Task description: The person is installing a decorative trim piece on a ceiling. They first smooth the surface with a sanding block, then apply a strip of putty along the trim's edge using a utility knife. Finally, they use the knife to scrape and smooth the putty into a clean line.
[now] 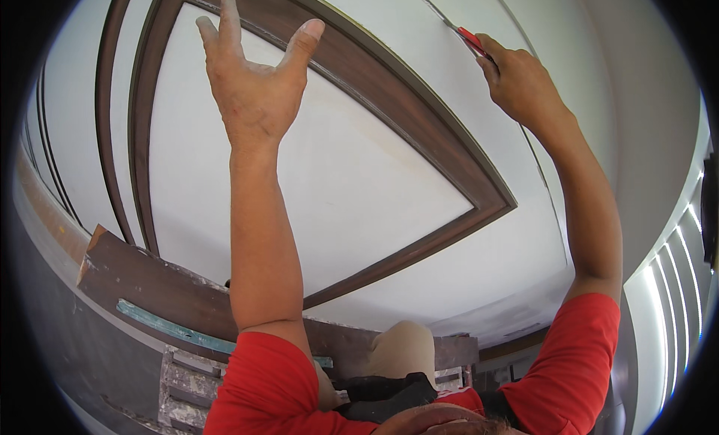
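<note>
My left hand (258,94) is raised with its thumb and fingers spread, holding nothing. Whitish dust coats its fingertips; whether they touch the panel behind them I cannot tell. Brown moulding (419,105) frames the white panel (337,165) in front of me. Farther right, my right hand (524,83) is closed around a slim red-handled tool (473,43). Its thin tip meets a narrow dark line (431,4) on the white wall surface (479,120) outside the frame. The tip is too small for me to make out its shape.
Below me lies a dark brown plank (172,285) with a worn teal strip (176,326) along it. A paint-spattered slatted support (191,382) stands at lower left. Bright slatted blinds (674,300) line the right side. My bent knee (404,349) shows near the plank.
</note>
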Demonstrator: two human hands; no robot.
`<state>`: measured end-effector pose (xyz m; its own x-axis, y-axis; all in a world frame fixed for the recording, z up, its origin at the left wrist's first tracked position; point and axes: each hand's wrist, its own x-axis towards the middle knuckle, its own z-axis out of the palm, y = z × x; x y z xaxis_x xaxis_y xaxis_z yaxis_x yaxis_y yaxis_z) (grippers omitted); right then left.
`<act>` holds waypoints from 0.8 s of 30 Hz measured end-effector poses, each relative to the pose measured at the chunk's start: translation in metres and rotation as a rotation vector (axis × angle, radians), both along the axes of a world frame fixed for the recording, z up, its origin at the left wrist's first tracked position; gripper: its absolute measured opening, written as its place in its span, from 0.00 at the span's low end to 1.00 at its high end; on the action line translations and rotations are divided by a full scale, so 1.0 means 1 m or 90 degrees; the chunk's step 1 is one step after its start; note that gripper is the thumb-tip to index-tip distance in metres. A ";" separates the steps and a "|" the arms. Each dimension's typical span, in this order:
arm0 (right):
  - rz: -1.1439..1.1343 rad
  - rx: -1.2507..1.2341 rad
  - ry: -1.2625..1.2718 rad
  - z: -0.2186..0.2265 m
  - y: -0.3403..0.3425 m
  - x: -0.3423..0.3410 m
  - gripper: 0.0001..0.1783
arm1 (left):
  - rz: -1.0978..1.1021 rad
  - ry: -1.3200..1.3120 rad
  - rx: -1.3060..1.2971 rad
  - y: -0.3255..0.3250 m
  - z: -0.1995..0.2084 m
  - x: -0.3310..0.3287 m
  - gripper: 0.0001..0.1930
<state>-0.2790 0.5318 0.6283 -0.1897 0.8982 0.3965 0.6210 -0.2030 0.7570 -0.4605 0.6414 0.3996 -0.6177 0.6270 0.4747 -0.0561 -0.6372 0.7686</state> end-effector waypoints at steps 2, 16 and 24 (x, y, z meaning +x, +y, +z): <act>-0.013 0.000 0.009 -0.001 -0.003 0.003 0.18 | -0.010 -0.009 0.016 -0.004 0.005 0.003 0.59; -0.042 0.011 -0.006 -0.005 -0.018 0.027 0.19 | 0.004 0.026 0.015 0.002 -0.002 0.017 0.59; -0.001 0.019 -0.055 -0.009 -0.023 0.048 0.21 | 0.009 0.033 0.029 0.008 -0.007 0.021 0.60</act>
<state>-0.2315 0.5084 0.6192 -0.2225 0.8866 0.4054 0.5529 -0.2277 0.8015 -0.4399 0.6497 0.3922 -0.6009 0.5953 0.5334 -0.0078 -0.6716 0.7409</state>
